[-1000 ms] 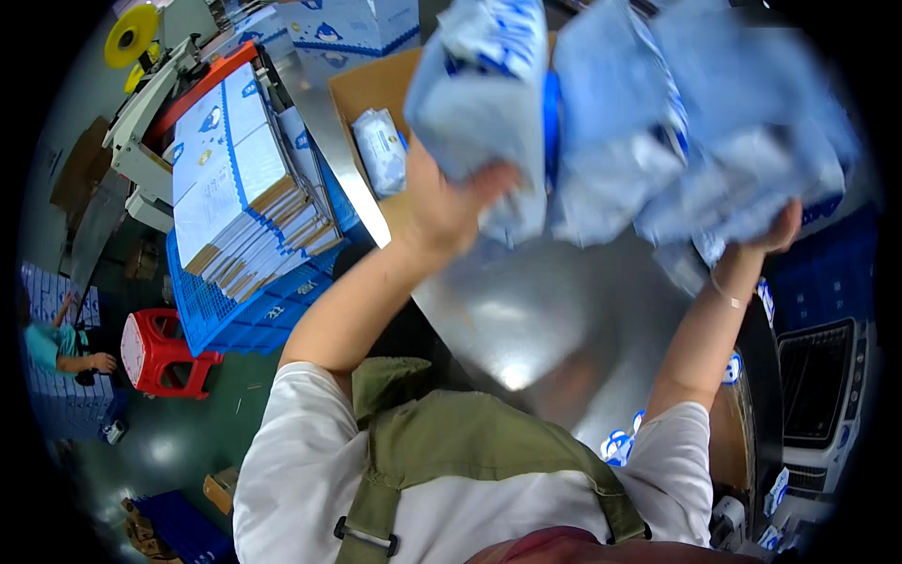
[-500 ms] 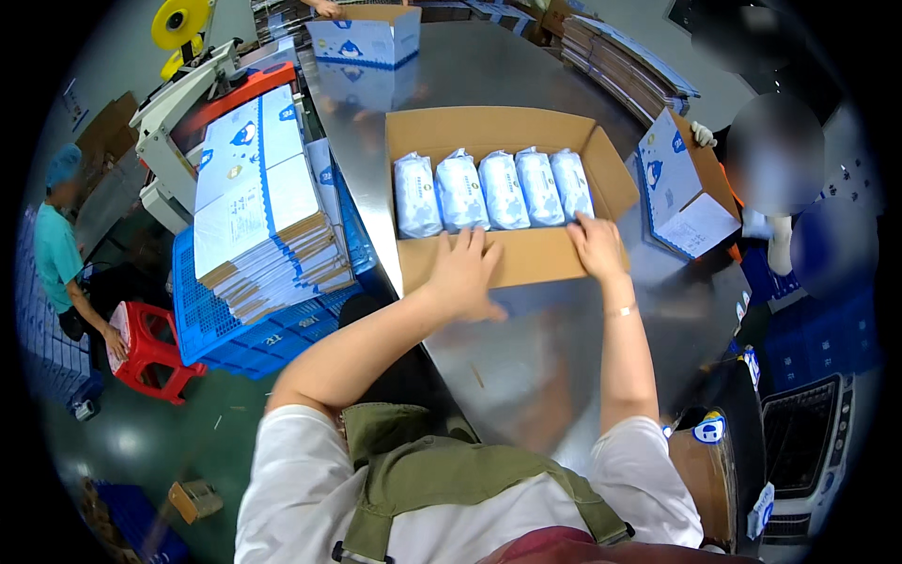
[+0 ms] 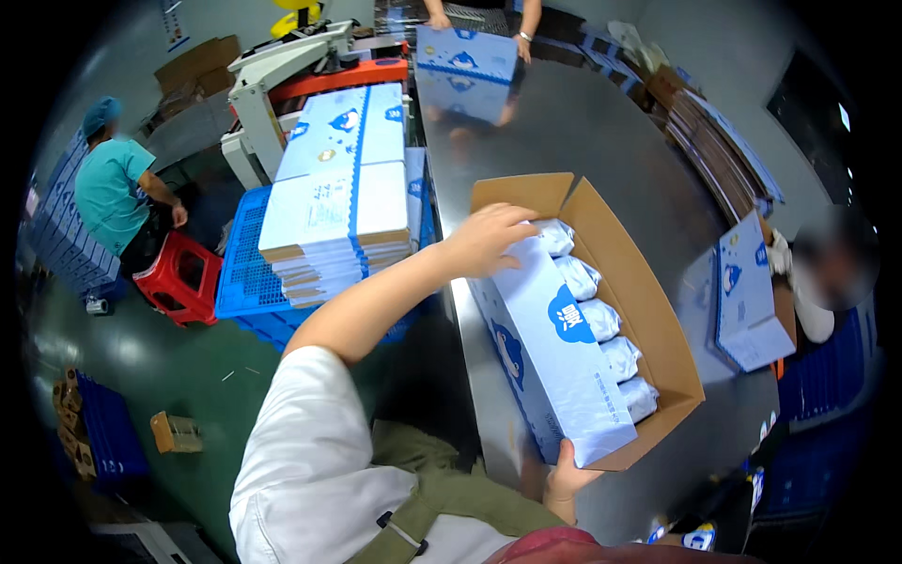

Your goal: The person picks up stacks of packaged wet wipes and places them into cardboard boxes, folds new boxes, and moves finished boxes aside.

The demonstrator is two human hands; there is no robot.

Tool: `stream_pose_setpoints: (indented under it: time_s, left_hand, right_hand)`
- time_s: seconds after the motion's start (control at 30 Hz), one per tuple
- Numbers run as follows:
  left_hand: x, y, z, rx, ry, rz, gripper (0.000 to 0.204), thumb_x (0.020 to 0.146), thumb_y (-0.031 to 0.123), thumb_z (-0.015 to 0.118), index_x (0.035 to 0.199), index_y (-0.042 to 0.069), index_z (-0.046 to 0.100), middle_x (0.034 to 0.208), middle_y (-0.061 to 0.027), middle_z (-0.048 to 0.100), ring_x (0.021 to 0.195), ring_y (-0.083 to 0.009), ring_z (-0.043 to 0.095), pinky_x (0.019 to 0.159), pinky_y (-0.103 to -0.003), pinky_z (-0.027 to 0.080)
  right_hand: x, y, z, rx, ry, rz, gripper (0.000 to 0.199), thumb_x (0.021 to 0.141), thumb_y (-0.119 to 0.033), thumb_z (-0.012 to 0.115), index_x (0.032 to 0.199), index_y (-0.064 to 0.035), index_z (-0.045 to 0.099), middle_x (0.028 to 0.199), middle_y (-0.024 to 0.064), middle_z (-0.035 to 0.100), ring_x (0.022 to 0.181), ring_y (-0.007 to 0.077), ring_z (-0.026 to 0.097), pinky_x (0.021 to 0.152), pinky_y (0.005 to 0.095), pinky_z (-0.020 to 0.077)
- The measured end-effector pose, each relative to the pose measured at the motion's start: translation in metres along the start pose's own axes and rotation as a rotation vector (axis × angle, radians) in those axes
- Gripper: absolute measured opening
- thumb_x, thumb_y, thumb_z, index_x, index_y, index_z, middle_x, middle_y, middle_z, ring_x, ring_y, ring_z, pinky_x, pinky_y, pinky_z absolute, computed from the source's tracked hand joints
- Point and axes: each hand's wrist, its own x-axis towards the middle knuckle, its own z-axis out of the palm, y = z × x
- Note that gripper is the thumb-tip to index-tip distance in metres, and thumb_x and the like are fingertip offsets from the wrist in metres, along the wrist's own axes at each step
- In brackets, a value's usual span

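Observation:
A carton point(image 3: 658, 324), brown inside with a white and blue printed outer face, stands turned at an angle on the metal table. One long flap point(image 3: 554, 324) lies folded inward, partly covering a row of several white and blue soft packs point(image 3: 601, 320). My left hand point(image 3: 490, 242) rests at the flap's far end, fingers stretched over the corner and thumb on the flap. At the near corner my right hand point(image 3: 567, 481) grips the carton, its thumb up against the flap edge and its other fingers partly hidden. The opposite long flap stands raised.
Flattened cartons point(image 3: 343, 207) are stacked on a blue crate point(image 3: 244, 254) at left, beside a taping machine point(image 3: 258, 108). Co-workers handle cartons at the table's far end point(image 3: 467, 54) and right side point(image 3: 742, 291). Another person sits on a red stool point(image 3: 180, 277).
The carton has turned clockwise and its near long flap now covers part of the packs. My left hand moved to the far end, my right hand to the near corner.

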Motion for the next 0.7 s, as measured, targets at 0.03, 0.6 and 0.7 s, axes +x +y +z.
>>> stream_pose_setpoints:
  time_s: [0.03, 0.6, 0.7]
  left_hand:
    - [-0.015, -0.013, -0.019, 0.091, 0.082, 0.035, 0.047, 0.068, 0.016, 0.078, 0.112, 0.007, 0.063, 0.128, -0.0166, 0.055, 0.120, -0.0345, 0.049, 0.104, -0.043, 0.038]
    - [-0.189, -0.171, -0.152, 0.551, 0.439, -1.795, 0.074, 0.067, 0.044, 0.083, 0.118, -0.003, 0.057, 0.125, -0.0201, 0.054, 0.121, -0.0356, 0.049, 0.101, -0.046, 0.038]
    - [-0.197, -0.178, -0.142, 0.631, 0.641, -1.673, 0.060, 0.070, 0.038, 0.081, 0.107, -0.003, 0.059, 0.119, -0.0195, 0.056, 0.112, -0.0378, 0.054, 0.096, -0.045, 0.042]
  right_hand:
    - [0.009, -0.006, 0.021, 0.067, 0.025, 0.001, 0.095, 0.075, -0.017, 0.075, 0.145, 0.0062, 0.016, 0.146, 0.0222, 0.030, 0.133, 0.0334, 0.034, 0.111, 0.0456, 0.0233]
    - [0.109, 0.028, 0.132, -0.587, -0.687, -0.407, 0.049, 0.073, -0.015, 0.070, 0.118, -0.0008, 0.059, 0.133, 0.0206, 0.052, 0.131, 0.0340, 0.042, 0.113, 0.0452, 0.0265]
    - [0.095, 0.031, 0.129, -0.451, -0.708, -0.268, 0.044, 0.074, -0.016, 0.069, 0.115, -0.0016, 0.062, 0.133, 0.0187, 0.053, 0.131, 0.0340, 0.042, 0.114, 0.0450, 0.0256]
